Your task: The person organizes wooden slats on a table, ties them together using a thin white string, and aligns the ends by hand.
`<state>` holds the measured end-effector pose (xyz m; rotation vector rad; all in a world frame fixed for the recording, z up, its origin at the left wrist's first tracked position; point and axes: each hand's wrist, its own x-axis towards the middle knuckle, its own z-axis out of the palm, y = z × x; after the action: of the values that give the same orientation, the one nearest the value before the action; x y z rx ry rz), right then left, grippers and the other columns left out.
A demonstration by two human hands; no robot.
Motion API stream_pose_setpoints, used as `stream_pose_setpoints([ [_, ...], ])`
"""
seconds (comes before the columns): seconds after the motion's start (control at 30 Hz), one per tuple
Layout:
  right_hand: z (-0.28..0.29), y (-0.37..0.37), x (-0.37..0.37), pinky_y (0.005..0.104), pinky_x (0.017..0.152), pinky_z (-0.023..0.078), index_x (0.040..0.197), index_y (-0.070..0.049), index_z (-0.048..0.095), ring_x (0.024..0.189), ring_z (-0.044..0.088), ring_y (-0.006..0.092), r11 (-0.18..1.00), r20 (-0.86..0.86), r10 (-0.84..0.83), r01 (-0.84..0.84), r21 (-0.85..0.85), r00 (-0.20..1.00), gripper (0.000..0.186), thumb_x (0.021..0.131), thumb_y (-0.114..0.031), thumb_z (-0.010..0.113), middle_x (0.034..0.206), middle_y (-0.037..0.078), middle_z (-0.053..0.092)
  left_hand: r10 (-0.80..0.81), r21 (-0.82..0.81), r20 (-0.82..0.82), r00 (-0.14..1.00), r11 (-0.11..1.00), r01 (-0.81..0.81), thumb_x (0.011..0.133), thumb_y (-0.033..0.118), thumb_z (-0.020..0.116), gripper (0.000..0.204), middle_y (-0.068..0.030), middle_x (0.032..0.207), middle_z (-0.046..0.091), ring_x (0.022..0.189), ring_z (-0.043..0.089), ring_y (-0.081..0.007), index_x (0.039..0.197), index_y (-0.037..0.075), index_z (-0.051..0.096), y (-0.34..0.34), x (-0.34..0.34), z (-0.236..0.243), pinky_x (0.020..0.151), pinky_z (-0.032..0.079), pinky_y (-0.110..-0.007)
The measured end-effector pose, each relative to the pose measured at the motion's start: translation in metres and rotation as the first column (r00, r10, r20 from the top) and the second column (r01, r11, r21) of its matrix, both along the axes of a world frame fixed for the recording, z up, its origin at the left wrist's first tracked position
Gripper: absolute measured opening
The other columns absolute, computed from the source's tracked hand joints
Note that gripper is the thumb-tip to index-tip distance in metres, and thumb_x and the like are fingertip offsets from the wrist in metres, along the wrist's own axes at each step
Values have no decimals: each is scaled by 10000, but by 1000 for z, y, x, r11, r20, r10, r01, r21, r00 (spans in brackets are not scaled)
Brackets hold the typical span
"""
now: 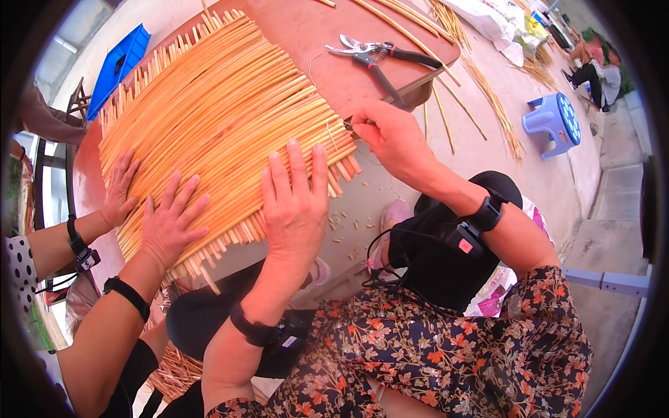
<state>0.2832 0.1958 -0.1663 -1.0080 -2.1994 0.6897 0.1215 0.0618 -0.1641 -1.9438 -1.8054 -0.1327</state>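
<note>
A mat of slender yellow-brown sticks (209, 118), laid side by side, spans the red-brown table and juts past its near edge. My left hand (296, 205) lies on the mat's near right part, fingers stretched out flat. Just off the mat's right edge, my right hand (394, 139) pinches a thin cord, most of which its fingers hide. A pale strand of the cord (330, 132) crosses the stick ends there. Two hands of a co-worker, one spread (172, 223) and one farther left (120, 191), rest on the mat's left part.
Pruning shears (383, 57) with black handles lie spread on the table (300, 21) beyond the mat. A blue crate (118, 70) is at the far left. Loose sticks (491, 97) and a blue-white stool (554, 124) occupy the floor at right. Another person (599, 76) sits far off.
</note>
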Motion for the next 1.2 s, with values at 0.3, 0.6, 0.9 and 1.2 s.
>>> stream_pose_setpoints([
  [0.3,42,16,33,241,587,458,1018,-17,599,639,540,79,891,-266,-88,-44,-453,960,107,958,-93,554,827,15,600,-63,-143,263,963,984,104,839,298,723,503,-173,1232,611,1067,607,-335,1280,89,599,15,24,52,863,512,-403],
  [0.6,25,24,47,361,722,515,991,13,648,755,642,270,881,-239,-51,-69,-468,970,179,863,-70,554,860,169,672,-255,-87,454,854,941,328,878,114,667,116,-75,926,663,800,665,-268,987,86,692,90,-2,63,661,518,-350],
  [0.9,34,19,51,413,714,504,927,-6,652,774,656,305,927,-321,13,-132,-352,947,141,841,-89,577,809,151,671,-150,-148,606,781,944,296,819,57,703,88,-72,925,614,756,646,-260,903,59,674,91,9,63,644,509,-358],
  [1.2,41,17,46,401,675,494,839,-19,641,755,631,315,965,7,154,-148,-214,988,76,787,-66,612,803,132,641,-89,-136,694,715,958,251,818,-9,683,87,-108,922,599,737,634,-234,901,-1,663,74,18,62,654,509,-327],
])
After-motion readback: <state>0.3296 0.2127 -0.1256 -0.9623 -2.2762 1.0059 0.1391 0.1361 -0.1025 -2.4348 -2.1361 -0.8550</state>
